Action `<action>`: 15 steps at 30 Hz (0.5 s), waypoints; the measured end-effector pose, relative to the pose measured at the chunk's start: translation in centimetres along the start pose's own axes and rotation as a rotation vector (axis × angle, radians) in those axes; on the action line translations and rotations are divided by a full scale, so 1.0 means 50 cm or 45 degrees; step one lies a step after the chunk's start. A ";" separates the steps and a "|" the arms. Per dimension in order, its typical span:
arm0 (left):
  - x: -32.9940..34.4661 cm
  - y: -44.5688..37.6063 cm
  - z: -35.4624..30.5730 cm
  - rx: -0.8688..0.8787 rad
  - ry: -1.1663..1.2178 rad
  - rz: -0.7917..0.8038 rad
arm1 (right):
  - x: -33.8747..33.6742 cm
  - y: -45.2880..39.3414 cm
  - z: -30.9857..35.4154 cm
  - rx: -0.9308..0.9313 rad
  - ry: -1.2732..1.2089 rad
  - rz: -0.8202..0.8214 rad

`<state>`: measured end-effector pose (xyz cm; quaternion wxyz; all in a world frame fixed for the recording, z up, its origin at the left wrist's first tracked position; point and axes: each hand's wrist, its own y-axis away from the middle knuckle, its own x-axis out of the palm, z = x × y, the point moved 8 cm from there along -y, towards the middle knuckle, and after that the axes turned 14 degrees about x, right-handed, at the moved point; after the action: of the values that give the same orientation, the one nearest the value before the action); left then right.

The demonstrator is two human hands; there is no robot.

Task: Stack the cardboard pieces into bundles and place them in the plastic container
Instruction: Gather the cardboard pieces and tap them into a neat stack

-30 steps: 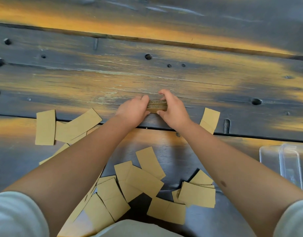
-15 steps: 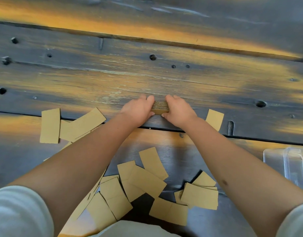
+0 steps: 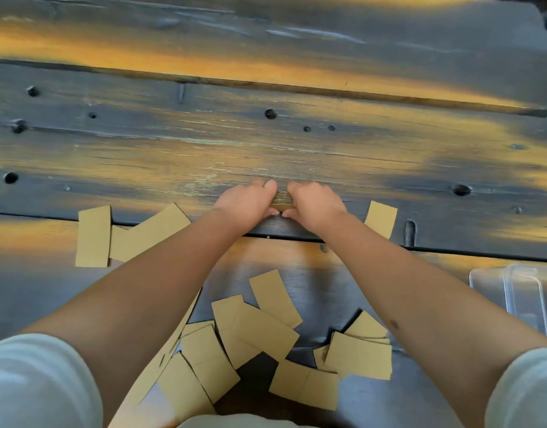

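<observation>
Dark wooden planks (image 3: 296, 143), worn and streaked with orange light, made up the work surface, with knot holes scattered across them. Near the middle, both hands met over a small bundle of cardboard pieces (image 3: 283, 200) standing on the wood. Left hand (image 3: 246, 205) gripped the bundle's left end, fingers curled over the top and thumb at the near side. Right hand (image 3: 315, 205) gripped the right end the same way. Only the bundle's ribbed edge showed between them.

Loose cardboard pieces lay flat in several groups: a few overlapping ones at the left (image 3: 142, 233), one single piece (image 3: 381, 219) just beside the right wrist, and a larger scatter (image 3: 259, 335) close to the body between the forearms, many overlapping. A clear plastic container (image 3: 519, 291) sat at the right edge of the view, well apart from the bundle, partly cut off by the frame. White sleeves (image 3: 34, 381) showed at both lower corners.
</observation>
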<state>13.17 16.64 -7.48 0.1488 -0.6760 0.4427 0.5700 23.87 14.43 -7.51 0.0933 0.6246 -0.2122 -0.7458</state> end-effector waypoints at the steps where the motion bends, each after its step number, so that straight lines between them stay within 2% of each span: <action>1: -0.008 0.004 -0.006 0.023 -0.005 -0.016 | -0.008 0.007 -0.008 -0.005 -0.038 -0.025; 4: -0.034 0.036 -0.022 0.078 0.110 -0.065 | -0.041 0.056 -0.060 0.096 -0.475 -0.042; 6: -0.045 0.059 -0.034 0.084 0.345 -0.052 | -0.070 0.103 -0.098 0.195 -0.839 -0.075; 8: -0.051 0.077 -0.065 0.103 0.621 0.012 | -0.081 0.156 -0.110 0.218 -1.108 0.000; 12: -0.059 0.104 -0.162 0.132 1.049 0.192 | -0.080 0.244 -0.117 0.182 -1.441 0.210; 15: -0.063 0.117 -0.236 0.143 1.177 0.252 | -0.087 0.305 -0.159 0.216 -1.591 0.176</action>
<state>16.35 6.36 0.75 -0.0825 -0.8043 0.5548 0.1960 30.56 0.99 1.92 -0.0501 0.0614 -0.3249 -0.9424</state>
